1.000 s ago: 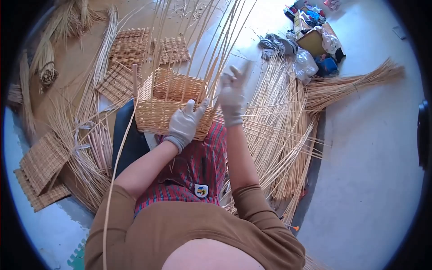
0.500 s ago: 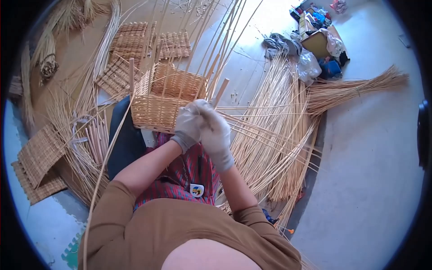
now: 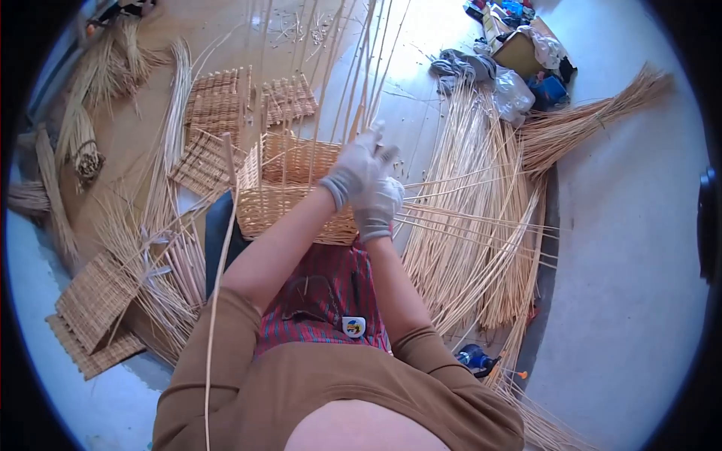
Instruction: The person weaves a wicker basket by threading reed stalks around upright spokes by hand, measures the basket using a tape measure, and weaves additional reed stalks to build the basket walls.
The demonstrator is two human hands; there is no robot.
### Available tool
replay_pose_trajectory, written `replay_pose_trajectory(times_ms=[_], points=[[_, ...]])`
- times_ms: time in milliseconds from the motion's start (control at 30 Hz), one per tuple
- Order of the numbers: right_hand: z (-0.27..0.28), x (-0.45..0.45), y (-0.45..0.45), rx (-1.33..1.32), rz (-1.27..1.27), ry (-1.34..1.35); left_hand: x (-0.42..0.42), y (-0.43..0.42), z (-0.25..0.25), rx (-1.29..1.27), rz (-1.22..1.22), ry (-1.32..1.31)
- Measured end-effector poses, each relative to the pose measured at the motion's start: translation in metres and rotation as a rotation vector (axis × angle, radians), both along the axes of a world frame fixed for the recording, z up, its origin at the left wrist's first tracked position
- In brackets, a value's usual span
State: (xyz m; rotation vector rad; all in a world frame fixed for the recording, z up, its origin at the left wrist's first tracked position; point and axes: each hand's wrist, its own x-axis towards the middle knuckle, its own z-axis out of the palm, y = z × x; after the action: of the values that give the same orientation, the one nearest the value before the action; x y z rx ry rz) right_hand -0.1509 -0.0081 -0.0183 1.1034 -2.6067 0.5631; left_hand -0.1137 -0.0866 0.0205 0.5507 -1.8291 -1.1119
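Note:
A rectangular wicker basket (image 3: 282, 214) with tall upright stakes rests on my lap, partly woven. Both my hands wear pale gloves at its right corner, beside a short wooden post (image 3: 353, 124). My left hand (image 3: 353, 167) reaches over the right rim, fingers bent among the stakes; what they grip is hidden. Just below and right of it, my right hand (image 3: 378, 199) is closed at the corner. Several wicker strands (image 3: 436, 214) run out rightward from beside it. Another post (image 3: 229, 159) stands at the basket's left corner, where a long loose cane (image 3: 214, 323) passes down over my left arm.
A wide heap of loose canes (image 3: 466, 248) lies on the right, with a tied bundle (image 3: 602, 116) beyond. Woven panels (image 3: 96, 297) and more canes lie to the left. Cloths and a plastic bag (image 3: 514, 96) are piled at the back right.
Both hands have moved up and to the right along the basket's corner, my left hand now higher beside the post. The whole view has shifted slightly, with the basket appearing lower and further right.

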Motion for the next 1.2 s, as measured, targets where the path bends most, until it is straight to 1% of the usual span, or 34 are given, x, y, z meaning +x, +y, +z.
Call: replay_pose_trajectory(times_ms=[67, 133, 200, 233, 267, 300, 333, 367, 400, 433, 467, 500, 533, 567, 600, 633, 700, 733, 767, 800, 833, 867, 933, 967, 1000, 1033, 1067, 1100, 1133, 1200], points=[[-0.016, -0.02, 0.003, -0.128, 0.184, -0.176, 0.038, 0.027, 0.013, 0.019, -0.125, 0.001], [0.01, -0.014, 0.002, 0.053, 0.028, -0.189, 0.1, 0.038, -0.004, -0.14, -0.084, 0.007], [0.018, 0.001, 0.008, -0.197, 0.019, -0.06, 0.159, 0.047, -0.054, 0.186, 0.263, -0.029], [0.015, 0.003, 0.013, -0.321, 0.07, -0.016, 0.183, 0.045, -0.064, 0.272, 0.545, -0.082], [0.013, 0.008, 0.015, -0.443, 0.118, 0.029, 0.206, 0.025, -0.114, 0.212, 0.734, -0.035], [0.015, 0.019, 0.015, -0.627, 0.094, -0.052, 0.222, 0.019, -0.093, 0.079, 0.8, -0.222], [0.015, 0.03, 0.013, -0.759, 0.169, -0.093, 0.233, 0.014, -0.071, -0.056, 0.854, -0.408], [0.016, 0.041, 0.012, -0.893, 0.24, -0.129, 0.237, 0.005, -0.069, 0.045, 0.74, -0.409], [0.018, 0.061, 0.013, -0.86, 0.338, -0.242, 0.241, 0.0, -0.069, 0.22, 0.66, -0.227], [0.036, 0.087, 0.016, -0.796, 0.532, -0.258, 0.244, -0.009, -0.073, 0.389, 0.566, -0.039], [0.029, 0.11, 0.017, -0.642, 0.694, -0.505, 0.249, -0.024, -0.099, 0.281, 0.535, 0.154], [0.02, 0.133, 0.021, -0.529, 0.877, -0.689, 0.25, -0.018, -0.09, 0.369, 0.505, 0.111], [0.046, 0.156, 0.021, -0.324, 1.041, -0.591, 0.252, -0.01, -0.082, 0.462, 0.478, 0.066], [0.046, 0.176, 0.018, -0.296, 1.074, -0.523, 0.255, -0.013, -0.092, 0.367, 0.316, 0.107], [0.053, 0.186, 0.013, -0.214, 1.168, -0.489, 0.249, -0.005, -0.083, 0.646, 0.258, 0.362], [0.053, 0.184, 0.015, -0.204, 1.163, -0.49, 0.25, 0.001, -0.085, 0.592, 0.308, 0.309], [0.053, 0.175, 0.017, -0.087, 1.25, -0.313, 0.253, 0.014, -0.093, 0.488, 0.414, 0.199], [0.046, 0.161, 0.026, -0.282, 1.182, -0.407, 0.259, 0.017, -0.098, 0.399, 0.564, 0.061], [0.036, 0.149, 0.031, -0.472, 1.028, -0.413, 0.268, 0.019, -0.093, 0.094, 0.651, -0.204], [-0.007, 0.139, 0.022, -0.757, 0.808, -0.696, 0.265, 0.023, -0.077, -0.016, 0.563, -0.192], [-0.021, 0.122, 0.009, -1.15, 0.618, -1.458, 0.264, 0.03, -0.065, -0.122, 0.474, -0.189], [0.001, 0.108, 0.01, -0.681, 0.269, -1.312, 0.259, 0.024, -0.063, -0.462, 0.449, -0.276], [-0.014, 0.104, -0.003, -0.739, 0.346, -1.319, 0.242, 0.033, -0.033, -0.313, 0.324, -0.638], [-0.017, 0.105, -0.01, -0.85, 0.42, -1.316, 0.233, 0.028, -0.032, -0.346, 0.323, -0.801], [-0.004, 0.106, -0.02, -0.785, 0.517, -0.996, 0.227, 0.027, -0.037, -0.339, 0.33, -0.803], [0.009, 0.102, -0.031, -0.648, 0.613, -0.606, 0.221, 0.026, -0.043, -0.305, 0.343, -0.868], [0.031, 0.1, -0.042, -0.564, 0.638, -0.195, 0.214, 0.027, -0.047, -0.272, 0.354, -0.933], [0.046, 0.1, -0.058, -0.468, 0.588, -0.192, 0.21, 0.028, -0.043, -0.201, 0.34, -1.035], [0.057, 0.099, -0.073, -0.37, 0.536, -0.19, 0.209, 0.025, -0.046, -0.195, 0.341, -1.037], [0.073, 0.091, -0.092, -0.584, 0.542, -0.348, 0.208, 0.023, -0.055, -0.325, 0.398, -1.006]])
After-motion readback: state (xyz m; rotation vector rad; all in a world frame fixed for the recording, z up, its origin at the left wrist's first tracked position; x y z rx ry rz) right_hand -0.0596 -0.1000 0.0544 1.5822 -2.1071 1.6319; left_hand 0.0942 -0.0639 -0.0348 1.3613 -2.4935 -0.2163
